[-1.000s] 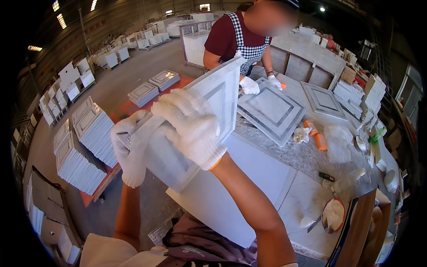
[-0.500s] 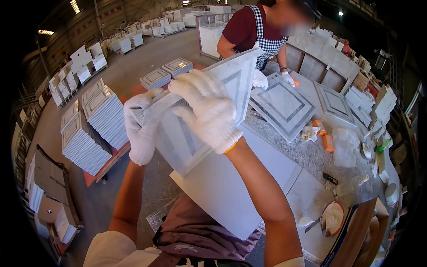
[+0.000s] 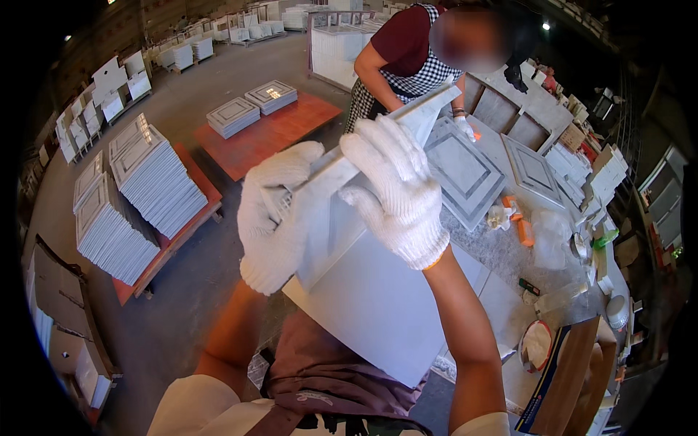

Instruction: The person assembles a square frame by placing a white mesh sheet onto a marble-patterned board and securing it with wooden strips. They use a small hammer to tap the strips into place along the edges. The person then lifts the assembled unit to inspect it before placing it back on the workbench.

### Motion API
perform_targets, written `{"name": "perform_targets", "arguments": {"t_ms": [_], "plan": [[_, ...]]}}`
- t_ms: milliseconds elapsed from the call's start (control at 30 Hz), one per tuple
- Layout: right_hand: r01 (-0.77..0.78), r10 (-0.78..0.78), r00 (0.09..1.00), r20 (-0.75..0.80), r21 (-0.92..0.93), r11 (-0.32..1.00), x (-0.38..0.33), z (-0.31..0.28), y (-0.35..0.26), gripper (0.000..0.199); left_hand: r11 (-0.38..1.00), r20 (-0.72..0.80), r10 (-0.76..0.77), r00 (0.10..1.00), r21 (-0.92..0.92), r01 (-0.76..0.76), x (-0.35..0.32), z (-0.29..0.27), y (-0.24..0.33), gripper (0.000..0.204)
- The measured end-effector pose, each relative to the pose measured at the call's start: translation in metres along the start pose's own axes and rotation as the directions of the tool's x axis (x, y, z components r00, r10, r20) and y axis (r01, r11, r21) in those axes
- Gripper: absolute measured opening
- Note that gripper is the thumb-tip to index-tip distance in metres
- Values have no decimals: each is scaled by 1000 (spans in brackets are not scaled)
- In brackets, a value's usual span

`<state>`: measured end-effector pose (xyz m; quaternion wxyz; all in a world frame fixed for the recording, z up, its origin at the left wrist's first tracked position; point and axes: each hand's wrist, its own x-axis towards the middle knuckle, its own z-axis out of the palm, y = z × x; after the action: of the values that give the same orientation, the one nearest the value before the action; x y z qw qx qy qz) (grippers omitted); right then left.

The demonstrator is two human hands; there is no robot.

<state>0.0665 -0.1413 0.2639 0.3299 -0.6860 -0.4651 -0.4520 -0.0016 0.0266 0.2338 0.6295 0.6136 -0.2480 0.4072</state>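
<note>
A grey-and-white marble tile (image 3: 317, 236) with an inlaid frame pattern is held up tilted in front of me, seen steeply from the side. My left hand (image 3: 275, 218), in a white knitted glove, is closed around its left edge; a small grey thing shows between those fingers, too unclear to name. My right hand (image 3: 398, 192), gloved the same way, is clasped over the tile's upper edge, fingers on top and thumb against the near face. Below lies a plain white slab (image 3: 371, 309) on the worktable, its left part hidden by the held tile.
Across the table a co-worker in a checked apron (image 3: 418, 81) leans over a framed tile (image 3: 465, 182); another tile (image 3: 534, 168) lies beside it. Orange blocks (image 3: 525, 232), a bowl of white powder (image 3: 536, 345) and a cardboard box (image 3: 571, 378) stand right. Tile stacks (image 3: 163, 185) stand left.
The tile has turned more edge-on, and both hands with it are farther right in the picture. My view has shifted, showing more of the red pallet. The co-worker bends lower.
</note>
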Motion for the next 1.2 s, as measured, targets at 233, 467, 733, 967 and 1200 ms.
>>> {"name": "perform_targets", "arguments": {"t_ms": [233, 467, 733, 967, 1200], "plan": [[0, -7, 991, -133, -55, 999, -15, 22, 0, 46, 996, 86, 86, 993, -41, -82, 1, 5, -2, 24], [-43, 17, 976, -216, -115, 992, -39, 41, 6, 44, 980, 142, 103, 984, 156, -125, 2, 1, 7, 31], [-54, 35, 974, -222, -80, 995, -33, 42, 2, 44, 983, 128, 61, 990, 164, -82, 0, -1, 5, 30], [-37, 12, 959, -282, -83, 996, -33, 35, 0, 41, 987, 131, 11, 991, 157, -32, -9, 6, 2, 29], [-56, 45, 950, -308, -27, 998, -18, 45, -2, 41, 989, 13, 13, 1000, 150, -14, -5, -6, -2, 28]]}}
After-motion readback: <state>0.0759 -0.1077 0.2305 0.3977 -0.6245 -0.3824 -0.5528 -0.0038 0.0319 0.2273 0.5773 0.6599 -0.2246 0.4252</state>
